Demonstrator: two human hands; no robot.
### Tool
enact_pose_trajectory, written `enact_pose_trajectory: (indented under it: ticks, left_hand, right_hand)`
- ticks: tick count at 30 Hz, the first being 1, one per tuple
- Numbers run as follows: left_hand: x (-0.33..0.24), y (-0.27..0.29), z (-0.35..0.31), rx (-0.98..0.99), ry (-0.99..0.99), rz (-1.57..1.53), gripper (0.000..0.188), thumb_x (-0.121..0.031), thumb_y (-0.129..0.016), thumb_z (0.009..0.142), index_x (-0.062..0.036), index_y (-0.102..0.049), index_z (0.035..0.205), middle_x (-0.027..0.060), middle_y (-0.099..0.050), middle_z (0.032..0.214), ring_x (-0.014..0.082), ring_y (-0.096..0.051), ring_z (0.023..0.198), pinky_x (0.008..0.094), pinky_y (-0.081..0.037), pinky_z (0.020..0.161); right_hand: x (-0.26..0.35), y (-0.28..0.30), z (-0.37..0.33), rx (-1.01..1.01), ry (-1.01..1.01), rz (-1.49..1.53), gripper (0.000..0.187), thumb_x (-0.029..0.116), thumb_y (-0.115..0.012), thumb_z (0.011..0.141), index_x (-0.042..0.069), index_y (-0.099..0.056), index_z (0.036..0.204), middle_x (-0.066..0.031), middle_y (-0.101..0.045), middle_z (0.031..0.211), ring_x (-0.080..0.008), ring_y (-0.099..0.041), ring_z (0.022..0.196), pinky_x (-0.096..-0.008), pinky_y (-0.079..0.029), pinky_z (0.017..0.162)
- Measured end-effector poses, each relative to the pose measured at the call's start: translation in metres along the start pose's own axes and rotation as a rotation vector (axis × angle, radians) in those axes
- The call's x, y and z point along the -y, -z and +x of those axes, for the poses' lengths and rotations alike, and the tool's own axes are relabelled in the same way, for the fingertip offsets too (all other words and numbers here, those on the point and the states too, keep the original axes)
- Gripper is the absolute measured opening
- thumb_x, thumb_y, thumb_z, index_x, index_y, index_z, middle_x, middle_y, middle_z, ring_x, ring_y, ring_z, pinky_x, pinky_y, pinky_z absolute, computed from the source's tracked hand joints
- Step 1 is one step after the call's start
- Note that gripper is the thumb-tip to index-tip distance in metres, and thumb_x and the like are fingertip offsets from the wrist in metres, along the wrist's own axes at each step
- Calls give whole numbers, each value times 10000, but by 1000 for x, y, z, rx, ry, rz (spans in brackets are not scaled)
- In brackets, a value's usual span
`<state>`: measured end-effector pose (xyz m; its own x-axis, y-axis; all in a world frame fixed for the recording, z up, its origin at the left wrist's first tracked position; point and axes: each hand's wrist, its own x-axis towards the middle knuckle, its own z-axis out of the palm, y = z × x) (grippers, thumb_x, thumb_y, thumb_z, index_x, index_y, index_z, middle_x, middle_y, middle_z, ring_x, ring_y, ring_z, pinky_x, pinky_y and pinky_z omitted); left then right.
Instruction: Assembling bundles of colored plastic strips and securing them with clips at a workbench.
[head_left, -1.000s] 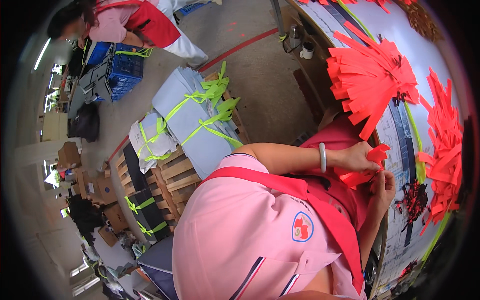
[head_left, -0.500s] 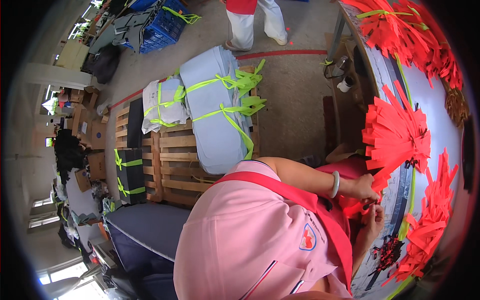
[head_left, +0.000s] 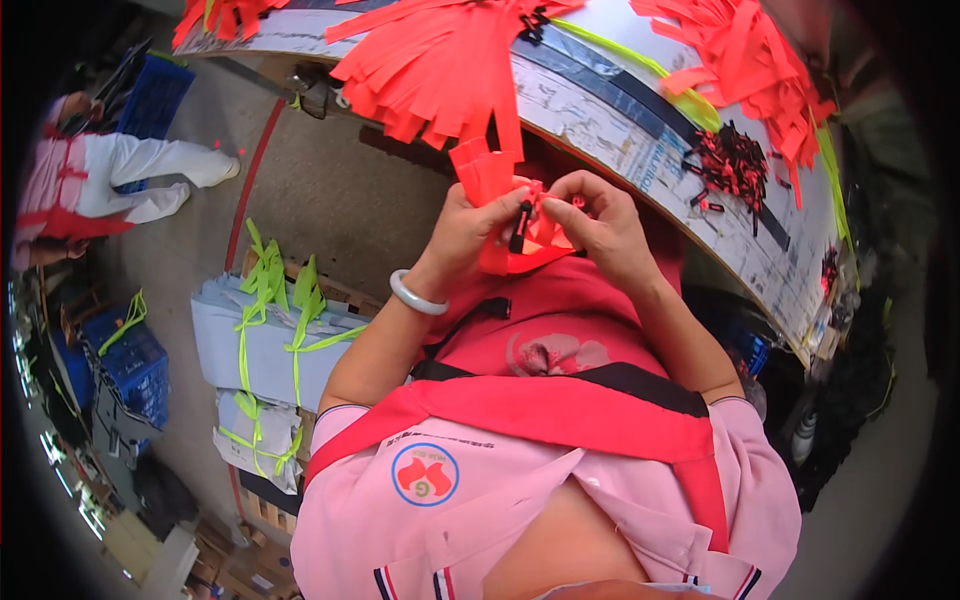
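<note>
In front of my red apron, both hands meet on red fabric strips. My left hand, a pale bangle on its wrist, has its fingers closed on the strips. A small black piece sticks out by its thumb. My right hand pinches the red material beside it, its thumb and fingertips pressed together. Small red-and-black bits show at those fingers, too small to make out. Just beyond lies a fanned bundle of red strips on the table's edge.
The worktable runs across the top and right. On it are a heap of small black-and-red pieces and another red strip bundle. To the left are tied pale blue sheets, a blue crate and a person in white trousers.
The view has turned, so the table now spans the top and my hands sit near the middle. Both hands stay together on the red strips.
</note>
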<state>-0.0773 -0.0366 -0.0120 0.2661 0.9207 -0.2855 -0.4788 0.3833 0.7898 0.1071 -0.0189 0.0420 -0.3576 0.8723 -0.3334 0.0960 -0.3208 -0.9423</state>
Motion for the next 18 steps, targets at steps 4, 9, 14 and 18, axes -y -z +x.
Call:
enact_pose_trajectory:
  ticks: [4,9,14,18]
  left_hand:
    - [-1,-9,2,9,11,51,178,-151,-627,916,-35,-650,1049,-16,-635,759,37,-518,554,184,-380,485]
    - [-7,-15,5,67,45,63,154,-124,-642,902,1,-647,991,9,-614,728,61,-506,539,207,-385,484]
    - [-6,-12,9,98,89,75,156,-125,-653,892,6,-654,976,7,-599,700,63,-503,534,209,-373,476]
    - [-8,-12,13,103,74,80,161,-128,-658,891,4,-653,983,5,-599,703,62,-505,534,206,-373,475]
  right_hand:
    - [1,9,-8,0,-27,-9,131,143,-642,903,17,-604,909,41,-534,699,1,-430,574,-171,-337,485]
    - [-3,20,-10,5,-23,-28,153,164,-643,902,14,-612,901,37,-550,699,-2,-452,581,-176,-353,489]
    - [0,30,-7,98,-108,24,169,184,-653,895,19,-618,903,44,-545,658,-9,-451,561,-184,-349,479]
    - [-4,28,0,83,-129,134,128,168,-654,898,55,-595,901,58,-510,681,-5,-399,538,-175,-295,483]
